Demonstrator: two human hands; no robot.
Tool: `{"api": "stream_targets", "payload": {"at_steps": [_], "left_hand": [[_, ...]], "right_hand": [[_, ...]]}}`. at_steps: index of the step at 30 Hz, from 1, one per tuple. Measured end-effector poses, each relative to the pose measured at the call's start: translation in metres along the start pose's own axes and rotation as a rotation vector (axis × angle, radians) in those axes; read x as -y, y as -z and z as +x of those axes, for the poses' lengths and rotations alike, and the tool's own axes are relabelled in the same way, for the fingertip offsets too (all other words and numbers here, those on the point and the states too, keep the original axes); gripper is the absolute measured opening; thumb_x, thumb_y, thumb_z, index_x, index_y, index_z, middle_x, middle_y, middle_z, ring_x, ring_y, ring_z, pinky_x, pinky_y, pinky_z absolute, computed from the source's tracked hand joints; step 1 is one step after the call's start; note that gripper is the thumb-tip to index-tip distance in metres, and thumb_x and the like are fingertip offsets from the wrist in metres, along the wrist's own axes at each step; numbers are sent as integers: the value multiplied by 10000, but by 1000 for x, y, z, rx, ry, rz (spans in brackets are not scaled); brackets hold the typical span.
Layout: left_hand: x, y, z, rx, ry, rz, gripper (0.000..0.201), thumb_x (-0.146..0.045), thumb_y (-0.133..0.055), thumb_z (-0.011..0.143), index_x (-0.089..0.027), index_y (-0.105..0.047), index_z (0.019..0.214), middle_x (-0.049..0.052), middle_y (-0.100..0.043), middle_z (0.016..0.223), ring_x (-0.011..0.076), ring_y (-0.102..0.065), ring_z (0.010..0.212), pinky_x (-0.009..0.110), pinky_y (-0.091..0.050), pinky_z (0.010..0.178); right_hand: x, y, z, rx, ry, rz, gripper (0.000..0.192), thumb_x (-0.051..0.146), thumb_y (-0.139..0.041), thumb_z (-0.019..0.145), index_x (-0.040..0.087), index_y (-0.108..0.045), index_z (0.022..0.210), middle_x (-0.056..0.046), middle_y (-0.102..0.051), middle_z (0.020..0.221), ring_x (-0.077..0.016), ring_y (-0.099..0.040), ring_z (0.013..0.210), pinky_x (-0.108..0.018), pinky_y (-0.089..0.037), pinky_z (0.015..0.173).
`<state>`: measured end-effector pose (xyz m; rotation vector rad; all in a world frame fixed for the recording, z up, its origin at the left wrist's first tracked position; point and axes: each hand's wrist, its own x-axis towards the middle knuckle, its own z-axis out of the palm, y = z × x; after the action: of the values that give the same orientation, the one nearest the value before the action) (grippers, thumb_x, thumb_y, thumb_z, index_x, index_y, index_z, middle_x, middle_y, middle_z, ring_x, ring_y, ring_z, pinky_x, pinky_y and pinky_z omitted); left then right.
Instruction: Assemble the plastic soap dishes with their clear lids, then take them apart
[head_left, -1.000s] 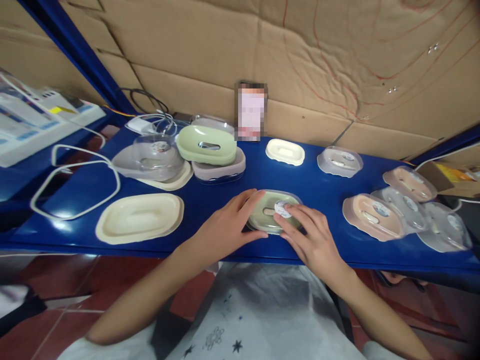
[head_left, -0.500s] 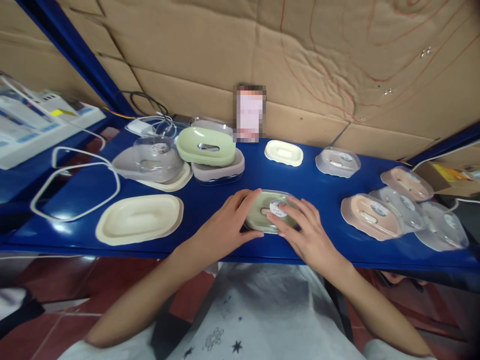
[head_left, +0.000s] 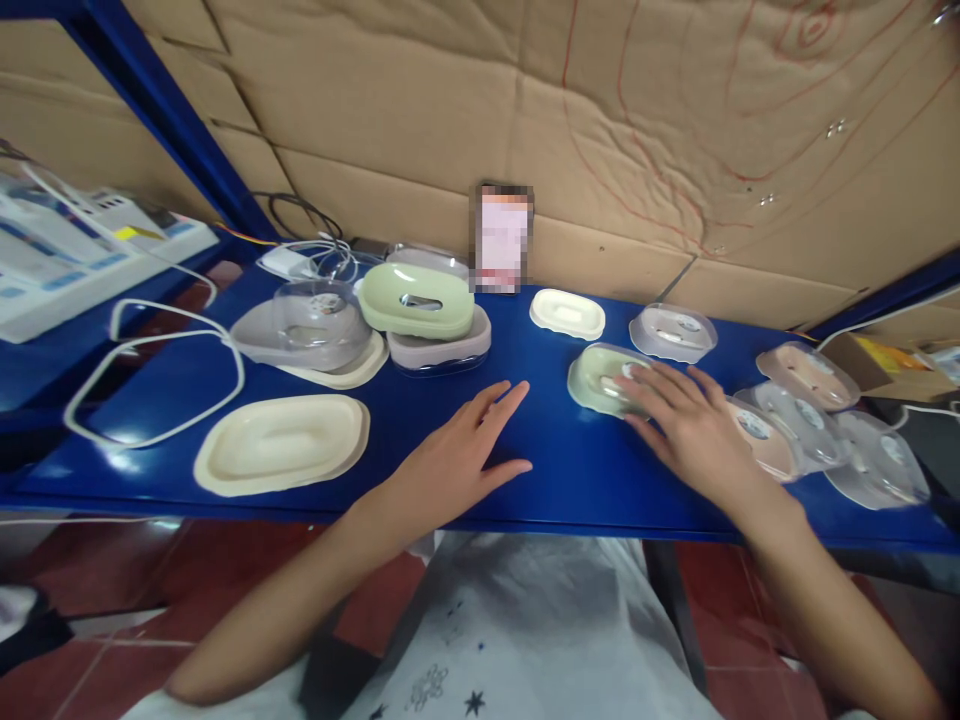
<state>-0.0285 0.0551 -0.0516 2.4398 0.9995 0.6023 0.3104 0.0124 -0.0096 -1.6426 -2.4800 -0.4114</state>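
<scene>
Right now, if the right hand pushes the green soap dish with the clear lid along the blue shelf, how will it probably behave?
The green soap dish probably slides easily: the blue shelf looks smooth and glossy. It seems light, thin plastic, and its low, wide shape makes tipping unlikely. The right hand lies flat on top, so the clear lid may shift.

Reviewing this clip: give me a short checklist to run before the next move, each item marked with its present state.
1. Right hand on the green soap dish: ok, fingers rest on its lid.
2. Left hand free: ok, flat on the blue shelf.
3. Dish flat on shelf: ok.
4. Lid fully seated: cannot tell, fingers cover it.
5. Dish apart from the clear dish behind: ok, narrow gap.
</scene>
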Motion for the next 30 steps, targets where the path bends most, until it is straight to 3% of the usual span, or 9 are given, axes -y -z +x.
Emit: {"api": "stream_targets", "payload": {"at_steps": [5,9,14,17,20,22,25,27,30], "left_hand": [[-1,0,-1,-3,-19,75,721,-454,-611,1085,-287,-282,1704,164,-434,1695,340,-525,1521,528,-530,1191],[2,-3,-1,-24,-63,128,584,-448,-578,1099,-222,-451,1622,174,-504,1644,346,-570,1470,556,-529,1193],[2,-5,1,-67,-103,222,451,-416,-577,1100,-186,-615,1486,164,-604,1556,324,-631,1390,502,-563,1159],[0,6,2,-157,-63,381,433,-384,-568,1097,-177,-638,1470,179,-588,1581,365,-605,1418,567,-501,1200],[4,24,2,-302,91,528,509,-291,-497,1102,-182,-514,1599,190,-473,1685,413,-469,1546,665,-332,1283],[11,37,2,-391,190,573,608,-225,-450,1089,-197,-370,1690,193,-392,1736,431,-372,1605,713,-244,1297],[26,52,3,-438,252,615,647,-162,-404,1066,-189,-330,1709,209,-483,1671,443,-407,1574,752,-198,1283],[34,56,6,-409,253,649,567,-167,-415,1065,-163,-478,1629,211,-632,1507,432,-536,1455,738,-235,1269],[41,59,8,-368,205,699,393,-199,-496,1055,-185,-700,1392,172,-714,1314,408,-625,1299,708,-308,1234]], "right_hand": [[-56,0,9,59,-38,-82,453,290,-489,1077,245,-573,1519,-160,-667,1495,-385,-629,1369,-630,-433,1155],[-72,1,21,67,-129,-183,383,220,-444,1046,215,-680,1348,-214,-742,1327,-395,-708,1208,-629,-468,1089],[-36,-1,59,49,-44,-172,442,193,-411,1070,125,-620,1454,-191,-662,1496,-352,-640,1366,-562,-462,1164],[-5,-19,92,99,-2,-119,533,192,-353,1089,64,-497,1586,-225,-572,1591,-353,-555,1475,-555,-419,1218],[12,-40,120,193,-25,-69,597,189,-388,1065,27,-410,1639,-262,-496,1642,-379,-459,1552,-608,-339,1269],[18,-47,130,221,-46,-45,589,196,-408,1061,29,-430,1626,-266,-566,1578,-382,-516,1499,-629,-316,1273],[25,-45,121,202,14,27,504,202,-418,1079,93,-540,1557,-216,-683,1436,-354,-637,1343,-621,-355,1243],[32,-39,102,169,92,112,462,173,-438,1077,142,-596,1510,-177,-710,1392,-328,-668,1282,-580,-417,1199],[45,-27,65,116,209,247,459,118,-471,1063,189,-619,1492,-134,-741,1336,-289,-689,1238,-504,-499,1116]]}}
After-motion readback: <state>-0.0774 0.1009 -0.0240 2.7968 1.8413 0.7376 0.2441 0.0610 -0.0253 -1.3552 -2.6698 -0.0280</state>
